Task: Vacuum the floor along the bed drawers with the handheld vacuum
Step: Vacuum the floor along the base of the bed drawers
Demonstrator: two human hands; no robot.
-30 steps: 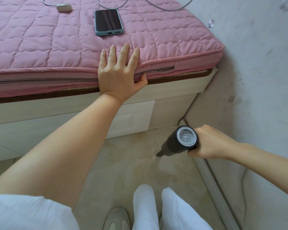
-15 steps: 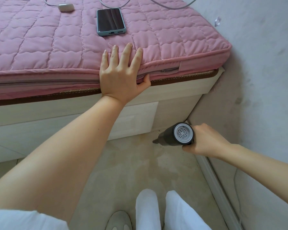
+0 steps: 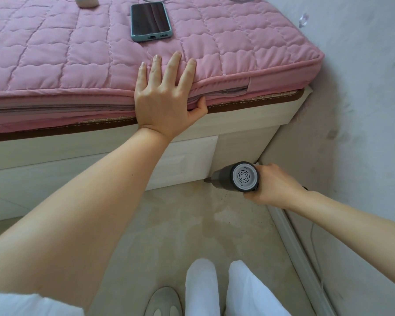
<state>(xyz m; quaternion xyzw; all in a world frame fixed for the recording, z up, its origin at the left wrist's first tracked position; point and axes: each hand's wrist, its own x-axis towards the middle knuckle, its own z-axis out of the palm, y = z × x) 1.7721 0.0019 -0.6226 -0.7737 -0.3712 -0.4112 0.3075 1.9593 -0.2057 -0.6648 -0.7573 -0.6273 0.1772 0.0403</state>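
My right hand [image 3: 275, 187] grips a dark grey handheld vacuum [image 3: 234, 177] with a pale round end cap facing me. Its nozzle points left and down, touching the floor [image 3: 180, 224] at the foot of the white bed drawer [image 3: 187, 158], near the drawer's right corner. My left hand [image 3: 165, 98] lies on the edge of the pink quilted mattress [image 3: 55, 53], fingers straight and spread on top, thumb against its side.
A phone [image 3: 150, 21] lies face up on the mattress, with a small white charger [image 3: 86, 1] and cables behind it. A grey wall [image 3: 363, 110] and its baseboard [image 3: 299, 252] close off the right side. My white trouser legs [image 3: 201, 290] and a slipper [image 3: 163, 303] are below.
My right hand has carried the vacuum forward, away from me, so its nozzle went from the open floor to the base of the drawer. My left hand stayed on the mattress edge.
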